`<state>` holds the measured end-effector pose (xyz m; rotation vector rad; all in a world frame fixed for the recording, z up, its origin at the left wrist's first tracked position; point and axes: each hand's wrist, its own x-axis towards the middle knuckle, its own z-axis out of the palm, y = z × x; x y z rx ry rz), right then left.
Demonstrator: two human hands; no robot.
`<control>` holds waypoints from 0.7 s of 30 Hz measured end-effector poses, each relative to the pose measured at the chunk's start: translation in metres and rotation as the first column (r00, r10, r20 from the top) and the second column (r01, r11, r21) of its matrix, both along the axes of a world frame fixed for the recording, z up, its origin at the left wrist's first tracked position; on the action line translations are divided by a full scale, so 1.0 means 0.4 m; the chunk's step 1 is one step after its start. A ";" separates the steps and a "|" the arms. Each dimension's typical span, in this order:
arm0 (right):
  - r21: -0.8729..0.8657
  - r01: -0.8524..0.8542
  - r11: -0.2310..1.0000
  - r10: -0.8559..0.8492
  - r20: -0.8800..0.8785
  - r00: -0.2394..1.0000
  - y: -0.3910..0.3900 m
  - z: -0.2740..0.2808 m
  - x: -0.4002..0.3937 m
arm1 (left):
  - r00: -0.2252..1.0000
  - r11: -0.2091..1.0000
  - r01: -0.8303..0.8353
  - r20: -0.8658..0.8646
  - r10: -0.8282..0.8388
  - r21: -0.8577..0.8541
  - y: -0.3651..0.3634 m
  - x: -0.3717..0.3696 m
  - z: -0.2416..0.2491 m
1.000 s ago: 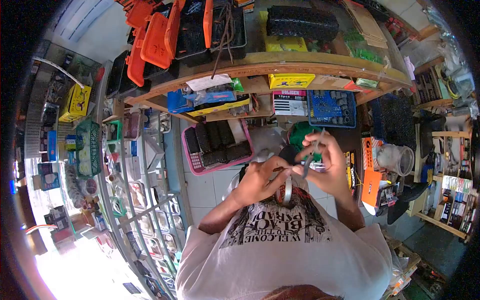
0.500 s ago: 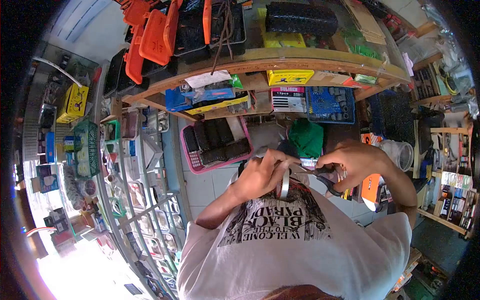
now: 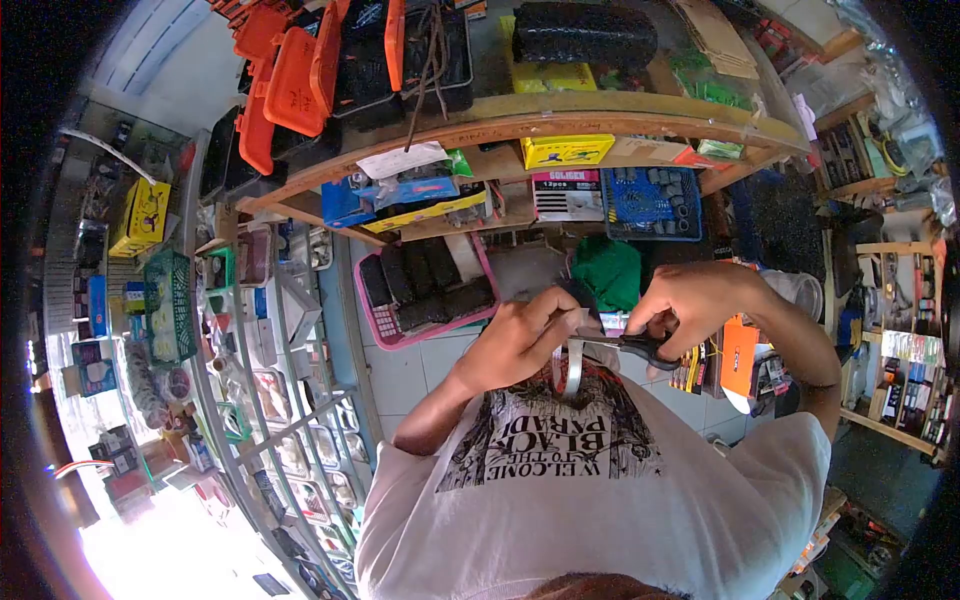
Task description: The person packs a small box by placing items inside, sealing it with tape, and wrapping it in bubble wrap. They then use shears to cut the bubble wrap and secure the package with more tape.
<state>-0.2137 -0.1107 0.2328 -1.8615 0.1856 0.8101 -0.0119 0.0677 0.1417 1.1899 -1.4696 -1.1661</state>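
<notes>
In front of my chest, my left hand (image 3: 525, 342) is closed, its thumb and fingers pinched at the top of a pale roll of tape (image 3: 572, 372) seen nearly edge-on. My right hand (image 3: 690, 308) grips black-handled scissors (image 3: 645, 349), fingers in the loops. The blades point left and reach the tape at my left fingertips. Behind the hands shows a green bag-like item (image 3: 608, 272), and below them the printed white shirt (image 3: 590, 510).
A pink basket (image 3: 372, 300) of black packs sits ahead left. Beyond it runs a wooden-edged counter (image 3: 480, 122) with orange-lidded cases (image 3: 300, 85) and a blue basket (image 3: 620, 234) of fittings beneath. Glass display shelves (image 3: 250, 420) line the left; stocked shelves (image 3: 905, 250) stand right.
My right hand has brought the scissors to a more level angle, with the blades across the tape by my left fingers. The left hand stays pinched; the view has shifted slightly.
</notes>
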 end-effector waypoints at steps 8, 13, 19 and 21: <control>-0.091 0.056 0.994 -0.053 0.028 0.998 -0.004 -0.030 -0.034 | 0.952 0.985 0.071 -0.305 -0.020 0.159 0.017 -0.012 -0.068; -0.234 0.109 0.966 -0.068 0.178 0.982 0.010 -0.032 -0.044 | 0.872 0.953 0.003 -0.468 0.145 0.301 0.027 -0.014 -0.104; -0.434 0.220 0.874 -0.134 0.220 0.966 -0.013 0.035 -0.047 | 0.795 0.936 -0.066 -0.549 0.258 0.345 0.036 -0.022 -0.092; -0.534 0.349 0.770 -0.248 0.254 0.935 -0.060 0.064 -0.062 | 0.825 0.960 -0.133 -0.510 0.245 0.246 0.043 -0.030 -0.126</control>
